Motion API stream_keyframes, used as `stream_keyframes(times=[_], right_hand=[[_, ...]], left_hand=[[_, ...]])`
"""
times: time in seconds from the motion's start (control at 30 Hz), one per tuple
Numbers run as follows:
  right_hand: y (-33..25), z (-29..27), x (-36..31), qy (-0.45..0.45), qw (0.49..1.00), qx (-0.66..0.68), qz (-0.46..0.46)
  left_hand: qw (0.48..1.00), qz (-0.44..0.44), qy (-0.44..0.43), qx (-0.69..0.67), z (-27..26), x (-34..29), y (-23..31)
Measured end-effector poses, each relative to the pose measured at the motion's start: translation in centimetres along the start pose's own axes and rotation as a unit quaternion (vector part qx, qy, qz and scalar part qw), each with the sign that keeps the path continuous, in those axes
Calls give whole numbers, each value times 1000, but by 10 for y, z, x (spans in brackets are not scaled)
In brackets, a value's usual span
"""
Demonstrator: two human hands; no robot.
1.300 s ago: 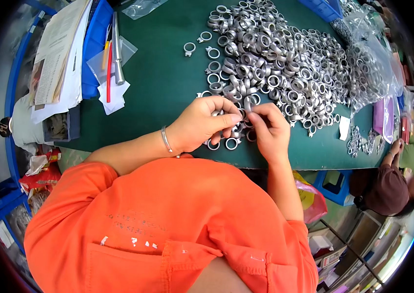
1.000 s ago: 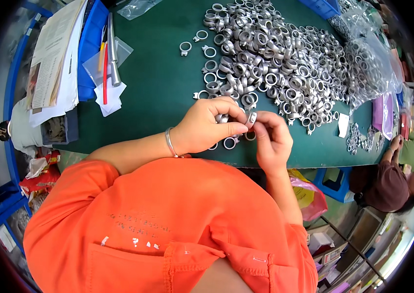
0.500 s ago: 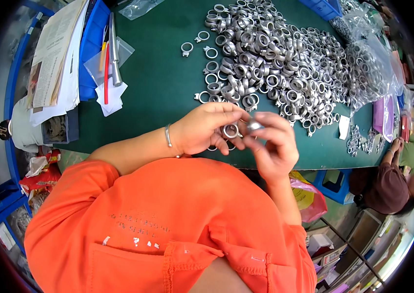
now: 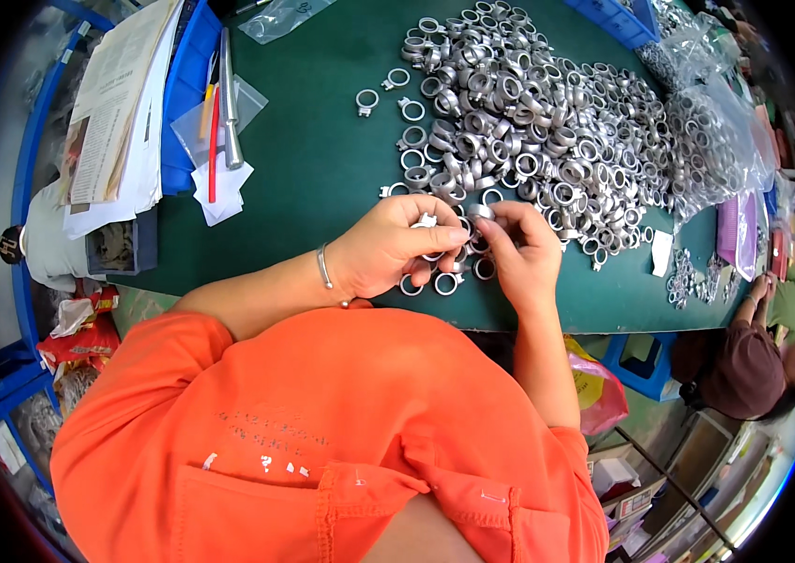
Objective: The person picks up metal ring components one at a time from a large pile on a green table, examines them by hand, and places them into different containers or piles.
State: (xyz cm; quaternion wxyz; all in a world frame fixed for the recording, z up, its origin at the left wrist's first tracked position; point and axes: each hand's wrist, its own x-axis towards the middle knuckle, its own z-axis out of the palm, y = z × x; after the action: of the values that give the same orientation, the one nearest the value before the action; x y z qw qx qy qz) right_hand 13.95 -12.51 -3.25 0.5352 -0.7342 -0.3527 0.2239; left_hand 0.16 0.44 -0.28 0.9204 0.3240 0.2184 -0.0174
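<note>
Down at the near edge of the dark green work table (image 4: 322,178), the person's two bare hands are meeting fingertip to fingertip over a few loose parts. The left hand (image 4: 388,249), wearing a thin silver bracelet (image 4: 324,267) at the wrist, is curling its fingers narrowly around a small silvery metal ring-shaped fitting (image 4: 428,222), with a pale bit of it peeking out above the knuckles. The right hand (image 4: 521,253) is pinching another small silvery ring piece (image 4: 482,212) between thumb and forefinger, just beside the left hand's fingertips; whether the two pieces are touching is too small to tell. Under both hands, three or four loose silver rings (image 4: 444,281) are lying flat on the table, close to its front edge.

Just beyond the hands, a big heap of the same silvery ring fittings (image 4: 529,122) is spreading across the middle and far right of the table, with a few strays (image 4: 366,98) lying apart to its left. A clear plastic bag filled with more metal parts (image 4: 712,141) is sitting at the heap's right side. At the far left, a stack of papers (image 4: 111,113) is resting beside a blue tray (image 4: 182,103), and a red pencil and a metal tool (image 4: 224,94) are lying on small clear bags next to it. The person's orange shirt (image 4: 322,441) is filling the lower view.
</note>
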Motion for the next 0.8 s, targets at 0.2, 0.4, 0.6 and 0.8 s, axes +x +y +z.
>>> stream_keyframes(times=[0.2,0.4,0.6,0.8], right_hand=[[-21,-5,-12,16,979,-15,-205],[-23,4,-26,51,975,196,-94],[-24,-2,-29,-76,961,267,7],[-24,1,-30,-4,962,265,-72]], left_hand=[[998,-23,9,62,6,3,-2],[972,76,36,220,11,2,-1],[880,278,-30,383,8,2,-1],[884,272,-35,378,8,2,-3]])
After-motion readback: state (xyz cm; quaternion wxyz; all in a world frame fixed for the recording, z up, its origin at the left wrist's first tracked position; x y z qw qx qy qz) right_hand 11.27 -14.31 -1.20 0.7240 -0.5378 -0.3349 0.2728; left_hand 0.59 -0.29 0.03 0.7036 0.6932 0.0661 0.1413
